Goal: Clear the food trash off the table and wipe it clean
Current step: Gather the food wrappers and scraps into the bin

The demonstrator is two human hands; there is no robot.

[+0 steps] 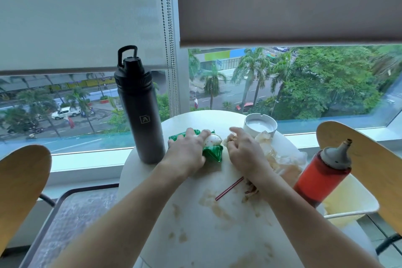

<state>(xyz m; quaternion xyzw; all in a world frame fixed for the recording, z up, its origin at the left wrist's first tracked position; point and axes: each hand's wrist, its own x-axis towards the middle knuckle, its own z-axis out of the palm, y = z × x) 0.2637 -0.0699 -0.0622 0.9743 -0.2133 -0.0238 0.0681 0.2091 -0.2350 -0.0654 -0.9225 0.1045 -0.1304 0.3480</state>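
A round white table (pixel 195 235) carries brown smears and crumbs. My left hand (pixel 187 151) presses down on a green wrapper (pixel 214 152) and grips a white food scrap (pixel 212 140) lying on it. Just to the right, my right hand (pixel 243 151) is closed on a small pale crumpled scrap (pixel 228 139). Crumpled greasy paper (pixel 280 159) lies beside my right wrist. A thin red straw (pixel 229 188) rests on the tabletop under my right forearm, with a small wad of trash (pixel 252 190) next to it.
A tall black bottle (pixel 140 113) stands at the table's left edge. A white ashtray (pixel 260 126) sits at the back. A red sauce bottle (pixel 322 176) stands at the right edge. Wooden chair backs (pixel 19 191) (pixel 369 169) flank the table; a window lies behind.
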